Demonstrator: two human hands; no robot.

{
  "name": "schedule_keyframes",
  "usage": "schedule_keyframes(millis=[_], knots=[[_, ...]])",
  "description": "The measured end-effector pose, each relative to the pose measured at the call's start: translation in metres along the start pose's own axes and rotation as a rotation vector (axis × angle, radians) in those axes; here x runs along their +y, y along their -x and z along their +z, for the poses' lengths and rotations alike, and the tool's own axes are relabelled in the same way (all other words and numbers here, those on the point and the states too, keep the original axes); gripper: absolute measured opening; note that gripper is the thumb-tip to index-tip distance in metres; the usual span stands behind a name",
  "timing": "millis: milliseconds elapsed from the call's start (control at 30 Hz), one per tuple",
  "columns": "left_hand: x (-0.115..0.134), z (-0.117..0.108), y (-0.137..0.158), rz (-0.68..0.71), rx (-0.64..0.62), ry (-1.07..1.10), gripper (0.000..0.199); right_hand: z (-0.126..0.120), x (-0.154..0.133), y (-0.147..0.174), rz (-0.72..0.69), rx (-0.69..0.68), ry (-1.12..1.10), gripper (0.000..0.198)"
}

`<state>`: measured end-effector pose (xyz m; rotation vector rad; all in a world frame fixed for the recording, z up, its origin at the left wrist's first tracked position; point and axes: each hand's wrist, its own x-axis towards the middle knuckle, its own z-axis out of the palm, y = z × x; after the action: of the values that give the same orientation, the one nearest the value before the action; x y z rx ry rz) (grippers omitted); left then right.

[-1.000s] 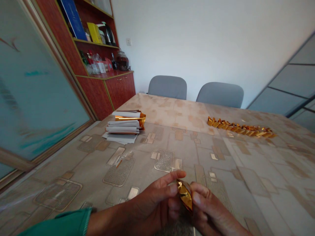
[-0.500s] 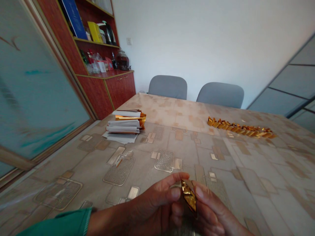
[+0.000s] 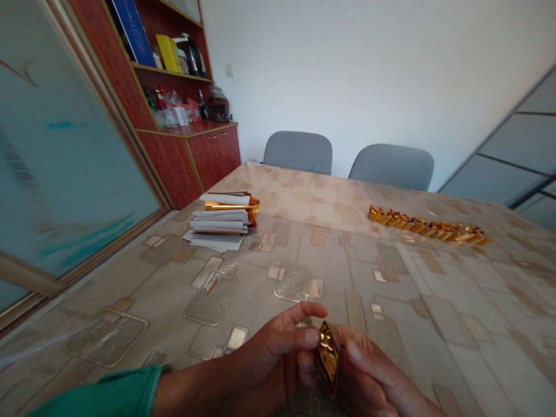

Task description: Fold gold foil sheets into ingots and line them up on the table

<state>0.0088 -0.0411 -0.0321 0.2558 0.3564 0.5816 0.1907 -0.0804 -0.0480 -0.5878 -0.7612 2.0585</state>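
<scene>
Gold foil piece held off the table, low in the view just right of centre, between the two hands. Over the last half second it has shifted slightly left and turned steeper; its shiny face now shows broader, a fuller diamond. Reading: a small adjustment within the grip, handling not finished, piece not released. Long axis: steep, pointed upper end near the left index fingertip, pointed lower end toward the wearer and a little to the right; tilt in depth cannot be told. Left hand: thumb pressing the piece's left edge, other fingers curled below, index extended past the upper tip. Right hand: thumb and bent fingers closed at the right edge, exact contact partly hidden. Further out, on the patterned tablecloth: gold row of similar pieces to the far right, packed side by side; paper stack, white and gold sheets, to the far left. Both unchanged and well apart from the hands. Beyond: two grey chairs.
</scene>
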Motion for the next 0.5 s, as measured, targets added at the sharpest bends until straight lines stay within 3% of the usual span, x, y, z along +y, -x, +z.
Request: schedule_keyframes(millis=[367, 500], knots=[[-0.0008, 0.0030, 0.0003, 0.087, -0.001, -0.253, 0.041, -0.0001, -0.0004, -0.0007, -0.031, -0.008, 0.077, 0.056], [-0.0028, 0.0019, -0.0022, 0.145, 0.054, -0.319, 0.040, 0.0070, -0.0034, -0.0054, 0.016, -0.021, 0.100, 0.048]])
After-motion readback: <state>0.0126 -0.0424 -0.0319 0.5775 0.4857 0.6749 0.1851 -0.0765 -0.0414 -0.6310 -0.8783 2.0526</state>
